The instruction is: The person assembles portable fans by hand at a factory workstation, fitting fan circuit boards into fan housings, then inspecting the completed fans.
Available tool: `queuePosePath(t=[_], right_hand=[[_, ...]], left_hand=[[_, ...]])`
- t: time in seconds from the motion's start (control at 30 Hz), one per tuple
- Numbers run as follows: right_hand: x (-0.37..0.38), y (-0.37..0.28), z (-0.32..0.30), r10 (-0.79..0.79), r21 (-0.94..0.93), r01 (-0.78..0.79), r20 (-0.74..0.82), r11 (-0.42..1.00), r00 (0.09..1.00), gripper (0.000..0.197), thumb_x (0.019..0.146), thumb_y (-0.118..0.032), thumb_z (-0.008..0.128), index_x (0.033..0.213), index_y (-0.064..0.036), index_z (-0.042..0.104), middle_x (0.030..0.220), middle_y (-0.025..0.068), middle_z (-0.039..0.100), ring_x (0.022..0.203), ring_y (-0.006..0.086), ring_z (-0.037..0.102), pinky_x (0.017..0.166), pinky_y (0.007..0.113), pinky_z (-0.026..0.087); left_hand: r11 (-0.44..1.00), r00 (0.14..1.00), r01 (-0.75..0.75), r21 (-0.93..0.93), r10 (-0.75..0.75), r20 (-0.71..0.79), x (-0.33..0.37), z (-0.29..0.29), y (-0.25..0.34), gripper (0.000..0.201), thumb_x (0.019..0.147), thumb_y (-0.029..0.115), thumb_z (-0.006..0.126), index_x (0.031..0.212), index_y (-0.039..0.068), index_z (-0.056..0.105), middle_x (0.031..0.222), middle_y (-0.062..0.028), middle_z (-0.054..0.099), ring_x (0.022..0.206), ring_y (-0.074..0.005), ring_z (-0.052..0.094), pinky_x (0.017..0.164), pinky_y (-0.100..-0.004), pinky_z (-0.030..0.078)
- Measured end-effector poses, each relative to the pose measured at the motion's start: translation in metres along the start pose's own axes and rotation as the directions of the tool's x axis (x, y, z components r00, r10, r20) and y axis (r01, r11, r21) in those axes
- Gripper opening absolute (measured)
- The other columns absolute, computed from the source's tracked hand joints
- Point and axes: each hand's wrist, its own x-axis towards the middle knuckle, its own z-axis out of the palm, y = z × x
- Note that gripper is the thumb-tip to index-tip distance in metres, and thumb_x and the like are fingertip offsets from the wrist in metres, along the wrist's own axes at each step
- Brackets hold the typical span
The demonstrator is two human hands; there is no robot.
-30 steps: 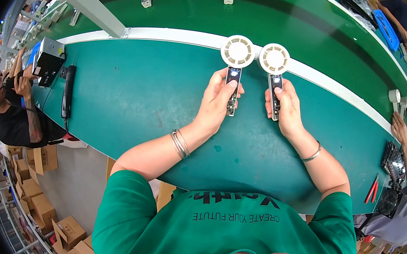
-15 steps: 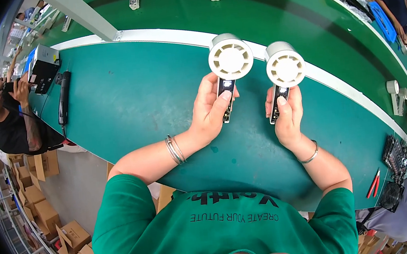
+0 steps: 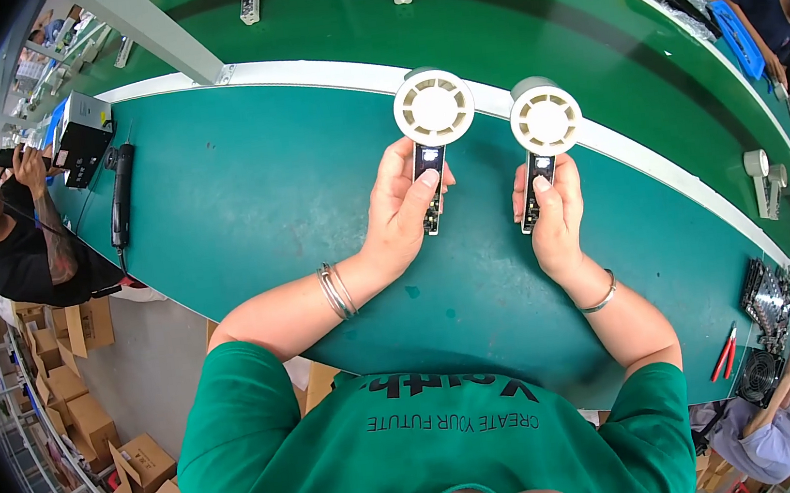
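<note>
My left hand (image 3: 399,215) is wrapped round the handle of a white handheld fan (image 3: 435,108), its thumb pressing the front of the handle. A second white handheld fan (image 3: 546,120) is in my right hand (image 3: 556,218), gripped the same way. Both fans stand upright side by side, apart, with their round slotted heads facing me. The handle fronts are uncovered, so circuit boards and a small lit display show on each. My fingers hide part of both handles. Whether the blades spin cannot be made out.
A green mat (image 3: 272,192) covers the bench; beyond it runs a green conveyor (image 3: 504,10) carrying more fans (image 3: 756,168). On the left lie a black electric screwdriver (image 3: 122,195) and a box-shaped device (image 3: 85,136). Red-handled pliers (image 3: 723,355) and black parts (image 3: 767,301) lie right. Co-workers sit at both sides.
Both fans have shifted slightly left and their heads face me more squarely. Fans on the conveyor appear farther left. The co-worker at lower right has drawn an arm back from the conveyor.
</note>
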Motion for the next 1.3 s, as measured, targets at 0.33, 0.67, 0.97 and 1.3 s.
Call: queuePosePath(t=[0.33, 0.67, 0.97, 1.3], right_hand=[[-0.0007, 0.001, 0.0001, 0.006, -0.028, -0.006, 0.0, 1.0, 1.0, 0.024, 0.094, -0.02, 0.038, 0.111, -0.0031, 0.038, 0.086, 0.0085, 0.052, 0.059, 0.0098, 0.048, 0.049, 0.022, 0.042], [-0.0001, 0.0003, 0.0, 0.037, -0.017, -0.037, 0.006, 0.999, 0.999, 0.022, 0.094, -0.02, 0.038, 0.109, -0.0036, 0.039, 0.086, 0.0077, 0.052, 0.058, 0.0093, 0.048, 0.048, 0.022, 0.042], [-0.0002, -0.0011, 0.0008, 0.037, -0.031, -0.037, -0.003, 0.999, 0.999, 0.022, 0.094, -0.019, 0.038, 0.109, -0.0036, 0.039, 0.086, 0.0078, 0.053, 0.058, 0.009, 0.049, 0.047, 0.021, 0.042], [0.0002, 0.0002, 0.0006, 0.034, -0.022, -0.034, 0.003, 0.999, 0.999, 0.022, 0.094, -0.019, 0.038, 0.109, -0.0032, 0.039, 0.084, 0.0073, 0.053, 0.057, 0.0086, 0.049, 0.046, 0.021, 0.042]], left_hand=[[1.0, 0.999, 0.0, 0.018, 0.001, -0.033, 0.0006, 0.0016, 0.0017, 0.035, 0.093, 0.024, 0.048, 0.12, 0.004, 0.039, 0.088, -0.0067, 0.056, 0.067, -0.0083, 0.05, 0.06, -0.0213, 0.043], [0.999, 0.999, 0.037, -0.038, -0.036, 0.014, 0.0009, -0.0023, 0.0, 0.041, 0.095, 0.02, 0.048, 0.129, 0.003, 0.033, 0.092, -0.0047, 0.053, 0.074, -0.0061, 0.047, 0.062, -0.0201, 0.041], [0.999, 0.999, 0.041, -0.032, -0.04, 0.016, 0.0008, -0.0025, 0.0003, 0.042, 0.095, 0.021, 0.048, 0.129, 0.003, 0.033, 0.091, -0.0043, 0.053, 0.073, -0.0053, 0.046, 0.062, -0.0197, 0.041], [0.998, 0.999, 0.052, -0.032, -0.052, 0.01, 0.0013, -0.0023, 0.0004, 0.043, 0.095, 0.022, 0.048, 0.129, 0.002, 0.033, 0.091, -0.0042, 0.053, 0.074, -0.0057, 0.046, 0.063, -0.0199, 0.041]])
